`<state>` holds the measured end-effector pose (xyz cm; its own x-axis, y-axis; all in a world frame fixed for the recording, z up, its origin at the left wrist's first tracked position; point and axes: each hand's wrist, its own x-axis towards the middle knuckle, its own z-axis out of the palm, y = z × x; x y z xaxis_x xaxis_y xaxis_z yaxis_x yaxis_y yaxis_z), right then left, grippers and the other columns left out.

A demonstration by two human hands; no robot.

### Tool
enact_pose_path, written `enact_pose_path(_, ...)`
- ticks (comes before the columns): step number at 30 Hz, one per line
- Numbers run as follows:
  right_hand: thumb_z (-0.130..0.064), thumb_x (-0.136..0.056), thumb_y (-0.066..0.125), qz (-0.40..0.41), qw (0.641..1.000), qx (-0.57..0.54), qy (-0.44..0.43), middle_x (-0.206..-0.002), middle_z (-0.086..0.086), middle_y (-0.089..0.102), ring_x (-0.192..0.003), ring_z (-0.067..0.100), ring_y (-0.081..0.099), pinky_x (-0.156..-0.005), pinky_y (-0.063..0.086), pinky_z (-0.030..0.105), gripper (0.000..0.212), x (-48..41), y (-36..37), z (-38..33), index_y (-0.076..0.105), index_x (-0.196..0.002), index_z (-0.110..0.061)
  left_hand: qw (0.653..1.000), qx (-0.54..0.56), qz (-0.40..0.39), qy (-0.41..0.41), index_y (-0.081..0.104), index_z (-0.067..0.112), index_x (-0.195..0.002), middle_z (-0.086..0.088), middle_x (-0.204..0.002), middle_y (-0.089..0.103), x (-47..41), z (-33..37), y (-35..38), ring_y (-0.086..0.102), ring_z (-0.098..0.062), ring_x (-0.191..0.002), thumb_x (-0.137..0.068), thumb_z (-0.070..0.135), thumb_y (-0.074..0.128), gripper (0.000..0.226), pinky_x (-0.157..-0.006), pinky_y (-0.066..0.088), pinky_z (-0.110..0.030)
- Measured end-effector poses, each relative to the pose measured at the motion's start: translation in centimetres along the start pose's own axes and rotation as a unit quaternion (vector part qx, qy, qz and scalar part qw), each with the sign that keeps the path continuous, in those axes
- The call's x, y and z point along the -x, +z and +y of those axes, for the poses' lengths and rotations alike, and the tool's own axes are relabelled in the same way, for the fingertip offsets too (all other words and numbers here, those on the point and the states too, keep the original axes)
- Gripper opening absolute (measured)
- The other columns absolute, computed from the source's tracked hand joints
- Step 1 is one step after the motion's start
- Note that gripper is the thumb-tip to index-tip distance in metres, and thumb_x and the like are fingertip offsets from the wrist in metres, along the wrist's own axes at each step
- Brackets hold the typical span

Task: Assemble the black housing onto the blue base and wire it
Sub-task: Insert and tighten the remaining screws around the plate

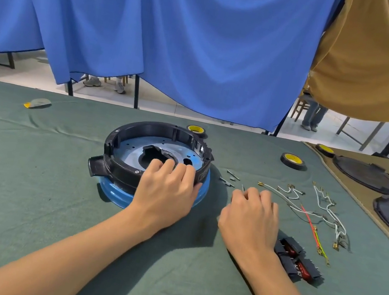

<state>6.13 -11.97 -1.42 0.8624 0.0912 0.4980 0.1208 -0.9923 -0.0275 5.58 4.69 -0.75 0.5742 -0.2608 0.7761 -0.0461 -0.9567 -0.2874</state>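
From the head view: the black housing [136,148] sits on top of the blue base [116,192], both on the green cloth [25,196]. The left hand [167,190] rests over the housing's near rim, fingers draped inside, not closed round anything. Just right of it, the right hand [252,213] is curled, pinching a thin metal screw [243,188] at its fingertips. Beyond that hand lie loose screws [230,179]; to its right, white wires [327,208]; and near its wrist, black-and-red switches [298,261].
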Motion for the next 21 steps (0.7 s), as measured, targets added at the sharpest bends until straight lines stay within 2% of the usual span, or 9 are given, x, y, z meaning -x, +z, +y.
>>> enact_pose_path(3, -0.012, -0.074, 0.064, 0.001, 1.0, -0.01, -0.012, -0.081, 0.012, 0.062, -0.083, 0.034, 0.052, -0.069, 0.038, 0.041, 0.005, 0.1, -0.2, 0.0, 0.064, -0.075, -0.007, 0.999, 0.022, 0.034, 0.033, 0.062, 0.012, -0.072, -0.002, -0.06, 0.054, 0.8, -2.0, 0.2, 0.052, -0.026, -0.056, -0.09, 0.037, 0.059, 0.032, -0.054, 0.041, -0.035)
enact_pose_path(6, -0.014, -0.081, 0.06, -0.01, 0.998, -0.057, -0.031, -0.089, 0.008, 0.063, -0.089, 0.029, 0.051, -0.076, 0.041, 0.038, 0.009, 0.1, -0.5, -0.3, 0.067, -0.085, -0.009, 0.997, 0.039, 0.042, 0.051, 0.067, 0.01, -0.08, -0.002, -0.063, 0.058, 1.5, -3.5, 0.5, 0.056, -0.026, -0.06, -0.092, 0.039, 0.056, 0.033, -0.059, 0.045, -0.037)
enact_pose_path(10, -0.014, -0.086, 0.058, -0.056, 0.952, -0.3, 0.003, -0.096, -0.001, 0.064, -0.093, 0.017, 0.058, -0.084, 0.045, 0.028, 0.013, -0.5, -0.8, -1.7, 0.068, -0.093, -0.016, 0.999, 0.042, 0.027, 0.009, 0.064, 0.012, -0.075, -0.002, -0.064, 0.06, 1.1, -2.4, 0.2, 0.057, -0.027, -0.065, -0.09, 0.038, 0.052, 0.033, -0.069, 0.043, -0.039)
enact_pose_path(12, -0.01, -0.085, 0.056, -0.061, 0.936, -0.343, 0.04, -0.098, -0.002, 0.067, -0.094, 0.017, 0.059, -0.088, 0.047, 0.03, 0.018, -1.5, -0.6, -2.1, 0.068, -0.096, -0.018, 0.998, 0.043, 0.023, -0.033, 0.061, 0.013, -0.074, -0.003, -0.064, 0.06, -0.1, -0.8, 0.0, 0.056, -0.028, -0.065, -0.089, 0.037, 0.052, 0.03, -0.069, 0.04, -0.039)
enact_pose_path(15, -0.005, -0.088, 0.052, -0.061, 0.923, -0.361, 0.116, -0.107, 0.003, 0.067, -0.103, 0.021, 0.058, -0.089, 0.043, 0.028, 0.026, -3.5, 0.0, -2.2, 0.067, -0.107, -0.013, 0.994, 0.029, 0.001, -0.102, 0.065, 0.012, -0.084, -0.003, -0.069, 0.064, -2.1, 1.4, -0.1, 0.059, -0.027, -0.068, -0.089, 0.039, 0.057, 0.029, -0.068, 0.041, -0.037)
enact_pose_path(17, -0.003, -0.091, 0.051, -0.048, 0.931, -0.335, 0.135, -0.114, 0.008, 0.063, -0.108, 0.023, 0.055, -0.089, 0.041, 0.028, 0.026, -4.5, 0.7, -2.3, 0.063, -0.113, -0.008, 0.991, 0.0, -0.028, -0.129, 0.066, 0.012, -0.085, -0.004, -0.071, 0.066, -2.7, 2.2, 0.2, 0.061, -0.026, -0.07, -0.089, 0.044, 0.058, 0.033, -0.069, 0.043, -0.036)
enact_pose_path(19, -0.001, -0.093, 0.05, -0.038, 0.94, -0.312, 0.132, -0.119, 0.01, 0.057, -0.11, 0.023, 0.052, -0.09, 0.042, 0.03, 0.028, -4.9, 1.5, -2.5, 0.06, -0.118, -0.007, 0.991, -0.037, -0.041, -0.126, 0.064, 0.014, -0.074, -0.002, -0.065, 0.064, -2.5, 2.2, 0.8, 0.06, -0.024, -0.064, -0.088, 0.047, 0.059, 0.036, -0.066, 0.043, -0.035)
enact_pose_path(21, 0.001, -0.093, 0.048, -0.029, 0.947, -0.295, 0.127, -0.121, 0.01, 0.055, -0.11, 0.024, 0.052, -0.088, 0.043, 0.031, 0.03, -5.0, 2.2, -2.4, 0.058, -0.12, -0.006, 0.994, -0.053, -0.016, -0.091, 0.061, 0.016, -0.063, -0.001, -0.054, 0.057, -1.9, 1.6, 1.4, 0.056, -0.023, -0.056, -0.086, 0.043, 0.064, 0.035, -0.06, 0.043, -0.033)
